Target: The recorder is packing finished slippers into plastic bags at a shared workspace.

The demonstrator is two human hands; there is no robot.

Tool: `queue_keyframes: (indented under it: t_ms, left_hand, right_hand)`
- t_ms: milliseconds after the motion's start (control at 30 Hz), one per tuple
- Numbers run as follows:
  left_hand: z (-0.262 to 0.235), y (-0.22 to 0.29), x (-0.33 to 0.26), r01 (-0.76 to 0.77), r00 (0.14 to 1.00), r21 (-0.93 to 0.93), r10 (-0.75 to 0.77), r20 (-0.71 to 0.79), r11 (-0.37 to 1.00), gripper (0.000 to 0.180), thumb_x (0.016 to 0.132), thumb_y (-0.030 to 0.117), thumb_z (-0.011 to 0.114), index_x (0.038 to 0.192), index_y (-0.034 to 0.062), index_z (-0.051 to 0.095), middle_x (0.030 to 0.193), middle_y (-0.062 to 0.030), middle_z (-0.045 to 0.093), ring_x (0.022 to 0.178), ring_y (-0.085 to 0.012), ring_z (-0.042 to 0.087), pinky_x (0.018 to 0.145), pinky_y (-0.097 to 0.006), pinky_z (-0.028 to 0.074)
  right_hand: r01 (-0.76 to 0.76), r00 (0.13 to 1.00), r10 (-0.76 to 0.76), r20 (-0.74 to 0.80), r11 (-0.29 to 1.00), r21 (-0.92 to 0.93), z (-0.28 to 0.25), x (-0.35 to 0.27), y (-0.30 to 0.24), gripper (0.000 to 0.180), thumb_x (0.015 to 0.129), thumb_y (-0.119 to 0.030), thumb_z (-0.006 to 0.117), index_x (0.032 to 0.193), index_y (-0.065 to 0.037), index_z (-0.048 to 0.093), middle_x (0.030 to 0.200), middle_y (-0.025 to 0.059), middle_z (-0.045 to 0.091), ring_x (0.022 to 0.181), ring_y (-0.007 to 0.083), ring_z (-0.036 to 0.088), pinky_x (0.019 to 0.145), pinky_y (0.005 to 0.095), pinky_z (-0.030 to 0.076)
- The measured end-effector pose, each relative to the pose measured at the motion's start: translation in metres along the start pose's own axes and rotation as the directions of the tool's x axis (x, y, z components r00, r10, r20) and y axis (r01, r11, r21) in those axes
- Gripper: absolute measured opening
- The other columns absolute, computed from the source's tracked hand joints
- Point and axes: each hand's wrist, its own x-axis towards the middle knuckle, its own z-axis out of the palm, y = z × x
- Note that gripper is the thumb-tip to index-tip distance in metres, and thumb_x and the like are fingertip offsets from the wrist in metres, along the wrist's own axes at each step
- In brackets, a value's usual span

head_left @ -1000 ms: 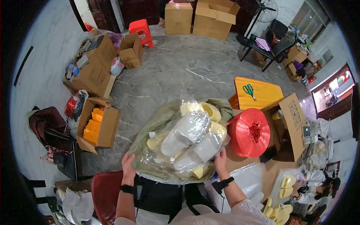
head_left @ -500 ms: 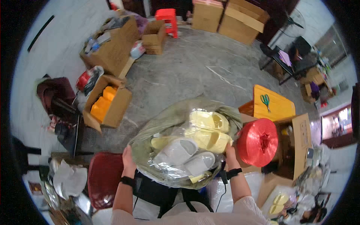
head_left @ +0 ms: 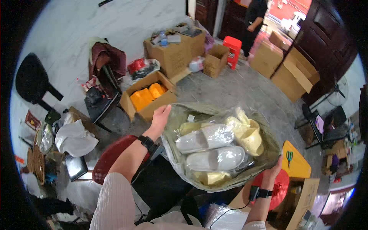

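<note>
A green woven sack (head_left: 273,150) is held up in front of me, its mouth wide and facing me. Clear plastic wraps the slippers inside: two pale grey-white slippers (head_left: 214,158) lie side by side, and pale yellow slippers (head_left: 251,140) show at the right and near edge. My left hand (head_left: 160,119) grips the sack's rim at the upper left. At the right side, my right hand (head_left: 273,172) is closed on the rim, its fingers partly hidden. Behind that hand is a roll of red plastic twine (head_left: 283,184). Both wrists wear black straps.
Orange packages fill an open carton (head_left: 126,100) beyond my left hand. A maroon seat (head_left: 115,159) stands by my left forearm. Green-handled scissors (head_left: 289,158) lie on a yellow stool (head_left: 303,166) at right. A person (head_left: 255,27) stands by the far doorway, near a red stool (head_left: 232,51).
My view has swung left and up, bringing the doorway and the person into sight. Both hands have shifted along with the sack, which has tilted, and the slippers inside lie differently.
</note>
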Motion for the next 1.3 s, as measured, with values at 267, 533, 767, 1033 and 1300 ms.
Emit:
queue_keyframes:
  t_ms: [267,533,767,1033,1300]
  left_hand:
    - [-0.132,0.091,0.010,-0.156,0.971,-0.189,0.115,-0.210,0.970,0.029,0.102,0.024,0.053,0.107,-0.0007,0.067,0.094,0.0006,0.067,0.083,-0.0077,0.058,0.076,-0.025,0.048]
    - [-0.207,-0.093,-0.047,0.143,0.880,0.103,-0.078,-0.469,0.984,0.029,0.095,0.026,0.061,0.098,-0.0020,0.068,0.088,-0.0099,0.070,0.081,-0.0137,0.061,0.075,-0.034,0.049]
    - [-0.198,-0.090,-0.060,0.091,0.902,0.179,-0.004,-0.432,0.980,0.034,0.094,0.028,0.062,0.111,-0.0013,0.067,0.099,-0.0173,0.071,0.092,-0.0340,0.066,0.082,-0.038,0.051]
    - [-0.276,-0.081,-0.162,0.138,0.941,0.853,0.201,-0.271,0.504,0.065,0.083,0.049,0.070,0.134,0.0125,0.054,0.129,-0.0182,0.054,0.121,-0.0391,0.048,0.103,-0.051,0.040]
    - [-0.335,-0.108,-0.218,0.218,0.969,0.888,0.018,-0.246,0.405,0.072,0.079,0.051,0.071,0.143,0.0254,0.049,0.126,-0.0161,0.056,0.114,-0.0366,0.051,0.100,-0.048,0.040]
  right_hand:
    - [0.001,0.979,-0.014,0.204,0.998,0.062,0.142,0.033,0.030,0.056,0.103,-0.045,0.042,0.139,-0.002,0.048,0.138,0.0132,0.054,0.124,0.0292,0.053,0.106,0.0429,0.040]
    - [-0.264,0.962,0.264,-0.071,0.834,-0.484,0.134,0.012,0.181,0.065,0.098,-0.038,0.057,0.150,-0.006,0.035,0.151,0.0089,0.038,0.139,0.0266,0.034,0.113,0.0418,0.026]
    - [-0.119,0.933,0.322,0.158,0.694,-0.711,0.151,-0.001,0.250,0.058,0.097,-0.036,0.061,0.143,-0.006,0.041,0.146,0.0082,0.042,0.133,0.0228,0.039,0.111,0.0386,0.028]
    - [-0.082,0.915,0.355,0.195,0.634,-0.769,0.147,-0.003,0.284,0.068,0.093,-0.034,0.068,0.147,-0.007,0.035,0.150,0.0115,0.036,0.136,0.0224,0.035,0.112,0.0363,0.028]
    - [-0.020,0.878,0.388,0.281,0.617,-0.787,0.166,-0.021,0.294,0.062,0.096,-0.035,0.063,0.143,-0.004,0.037,0.148,0.0131,0.037,0.135,0.0244,0.035,0.111,0.0358,0.027]
